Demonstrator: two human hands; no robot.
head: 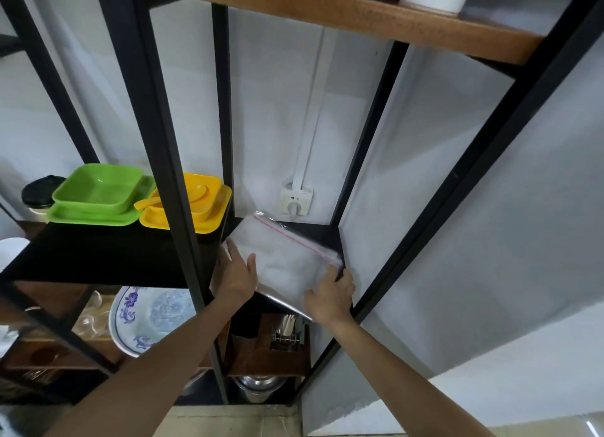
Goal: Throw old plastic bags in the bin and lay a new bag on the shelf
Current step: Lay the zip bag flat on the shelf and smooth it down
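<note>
Two hands rest on a clear plastic zip bag with a red seal line (287, 257), which lies flat on the dark shelf board (327, 232) in the narrow right bay of a black metal rack. The left hand (236, 273) lies palm down, fingers spread, on the bag's edge at 9 o'clock. The right hand (331, 294) presses at the bag's corner at 4 o'clock, its fingers curled over the near edge; whether it pinches the plastic or only pushes on it cannot be told. The bag's near edge overhangs the front of the board slightly. No writing can be read on the bag. At 12 o'clock from the bag, a white wall socket (295, 201) sits on the wall with a white cable strip rising from it. At 9 o'clock, on the neighbouring black shelf, stand a green square plastic dish set (98, 191) and, beside it, a yellow square plastic dish set with a spoon (199, 201). Below, a blue-and-white patterned plate (150, 315) leans upright.
</note>
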